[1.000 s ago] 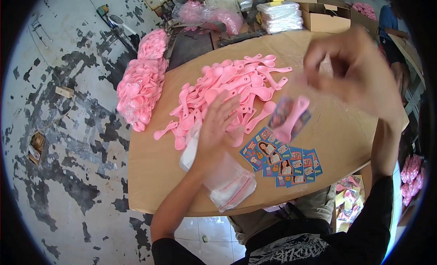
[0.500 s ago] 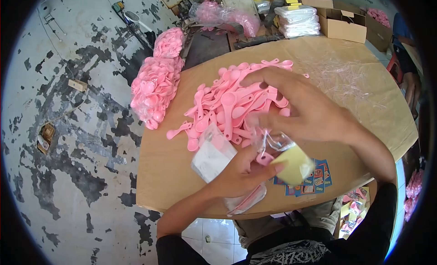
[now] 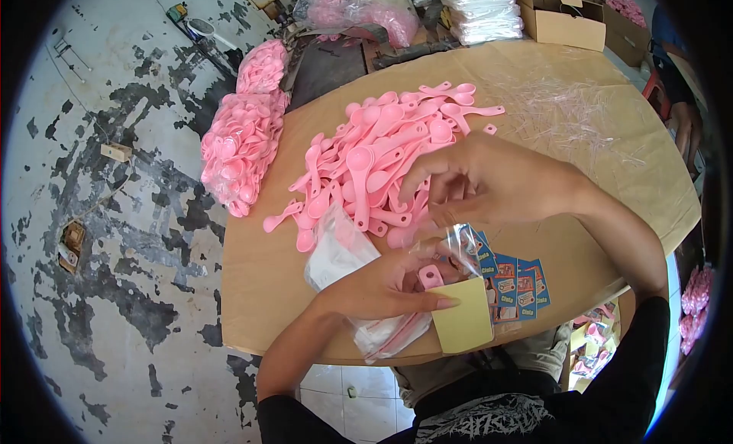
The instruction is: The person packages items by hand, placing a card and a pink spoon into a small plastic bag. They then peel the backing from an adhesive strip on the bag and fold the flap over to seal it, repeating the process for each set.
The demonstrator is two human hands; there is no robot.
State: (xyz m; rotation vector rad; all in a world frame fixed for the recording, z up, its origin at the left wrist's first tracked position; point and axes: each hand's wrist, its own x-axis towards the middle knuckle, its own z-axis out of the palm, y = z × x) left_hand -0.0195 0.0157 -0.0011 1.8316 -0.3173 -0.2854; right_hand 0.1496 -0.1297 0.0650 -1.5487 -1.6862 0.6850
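My left hand [image 3: 382, 287] pinches a small clear plastic bag [image 3: 467, 249] that holds a plain yellow card [image 3: 464, 316]. The handle end of a pink spoon [image 3: 430, 275] shows by its fingers, next to the card. Just above the bag's top, my right hand [image 3: 496, 180] is loosely curled, its fingers apart and nothing visible between them. Behind both hands lies a heap of pink measuring spoons [image 3: 366, 161]. A stack of clear bags [image 3: 336, 249] lies partly under my left hand. Blue printed cards [image 3: 523, 287] are spread beside the yellow card.
Brown paper covers the curved table [image 3: 611, 192]. Thin clear strips [image 3: 561, 112] are scattered at its far right. Bulk bags of pink spoons [image 3: 244, 138] stand along the left edge. Stacked plastic packs [image 3: 482, 16] and a cardboard box [image 3: 565, 24] are behind. Another person's hand [image 3: 687, 131] shows at right.
The yellow card and bag in my left hand have turned more upright and shifted slightly left and down. My right hand has drawn its fingers in from a wide spread, above the bag.
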